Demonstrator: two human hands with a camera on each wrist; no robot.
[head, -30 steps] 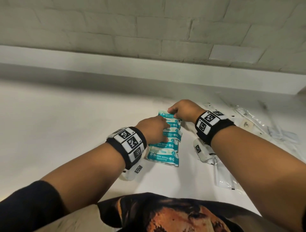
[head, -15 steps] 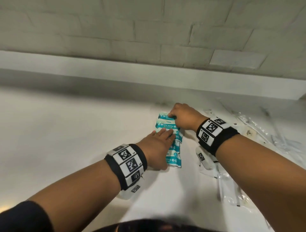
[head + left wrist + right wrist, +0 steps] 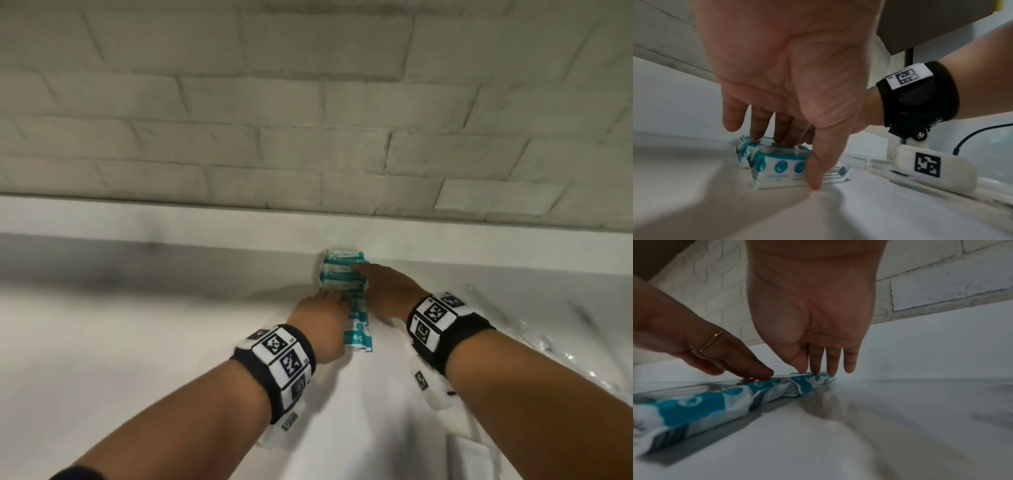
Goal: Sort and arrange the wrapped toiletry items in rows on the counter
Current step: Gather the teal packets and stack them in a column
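Note:
Several teal-and-white wipe packs (image 3: 357, 330) lie overlapped in one line on the white counter (image 3: 154, 359), running away from me to the backsplash ledge. My left hand (image 3: 325, 310) lies along the line's left side, fingers straight and pressing on the packs. In the left wrist view its fingertips (image 3: 777, 138) touch the top of the near packs (image 3: 781, 170) and the thumb stands against the side. My right hand (image 3: 380, 287) lies flat over the far packs. Its straight fingertips (image 3: 816, 368) rest on a far pack's (image 3: 809, 381) top.
A brick wall (image 3: 308, 137) and a white backsplash ledge (image 3: 171, 222) close off the counter right behind the line. Clear plastic-wrapped items (image 3: 555, 346) lie scattered on the right. A black cable (image 3: 972, 134) runs at the right in the left wrist view.
The line of packs has slid away from me up to the backsplash ledge. My left hand went from curled to flat beside it, and my right hand flattened onto the far packs.

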